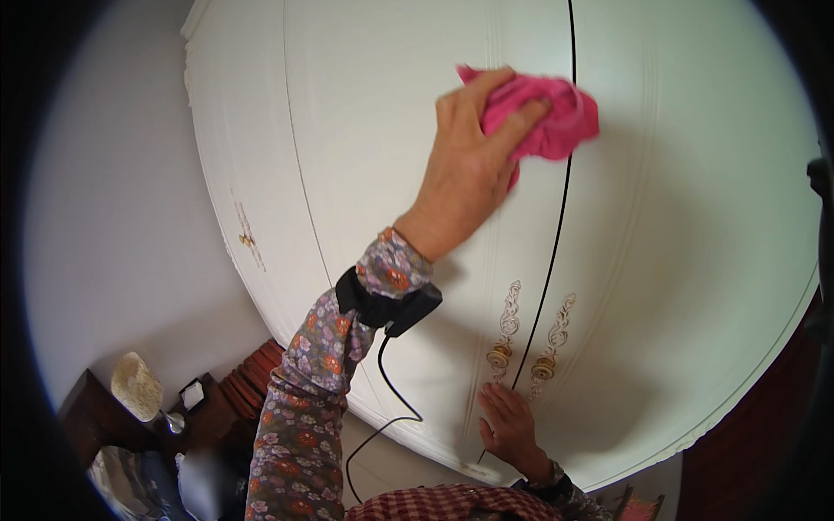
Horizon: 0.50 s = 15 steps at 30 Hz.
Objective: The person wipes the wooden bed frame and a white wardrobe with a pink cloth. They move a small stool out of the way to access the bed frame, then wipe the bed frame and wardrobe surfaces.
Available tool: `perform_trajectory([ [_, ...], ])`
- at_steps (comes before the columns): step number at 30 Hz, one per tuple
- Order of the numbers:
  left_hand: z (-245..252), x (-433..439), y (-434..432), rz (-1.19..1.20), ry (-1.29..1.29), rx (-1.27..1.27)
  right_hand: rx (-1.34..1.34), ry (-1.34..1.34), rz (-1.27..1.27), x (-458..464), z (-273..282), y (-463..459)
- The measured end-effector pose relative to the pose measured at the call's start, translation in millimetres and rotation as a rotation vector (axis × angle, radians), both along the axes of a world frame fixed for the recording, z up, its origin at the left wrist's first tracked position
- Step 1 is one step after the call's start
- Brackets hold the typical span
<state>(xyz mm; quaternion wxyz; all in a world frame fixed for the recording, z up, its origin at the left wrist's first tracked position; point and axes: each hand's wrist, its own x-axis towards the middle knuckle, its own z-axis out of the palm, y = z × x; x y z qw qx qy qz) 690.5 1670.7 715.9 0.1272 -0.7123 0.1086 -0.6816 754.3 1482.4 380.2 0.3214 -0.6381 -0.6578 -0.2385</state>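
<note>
A crumpled pink cloth (554, 124) is bunched under the fingers of my left hand (466, 159), high on the white wardrobe door (391, 130). The cloth reaches across the dark gap (561, 215) between two doors. Lower down, my right hand (509, 426) lies flat against the wardrobe near that gap, holding nothing. Just above its fingers is a gold knob (499, 357) on an ornate scroll plate (510, 312). A second gold knob (543, 368) sits on the neighbouring door. A black strap with a small device (391, 303) wraps my left wrist.
A black cable (384, 371) hangs from the wrist device. To the lower left are a table lamp (138, 387) and a dark wooden bedside piece (215, 417). Another wardrobe handle (246, 239) projects at the left. Dark red fabric (730, 417) shows at the lower right.
</note>
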Motion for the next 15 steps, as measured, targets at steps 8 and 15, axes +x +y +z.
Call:
perform_trajectory([
  [8,-75.8,-25.3,-18.9,0.072,0.307,0.031,0.014,0.01,0.016,1.0,-0.3,0.8],
  [15,-16.0,-8.6,-2.6,0.021,0.034,-0.063,0.023,0.009,0.014,0.3,1.2,1.7],
])
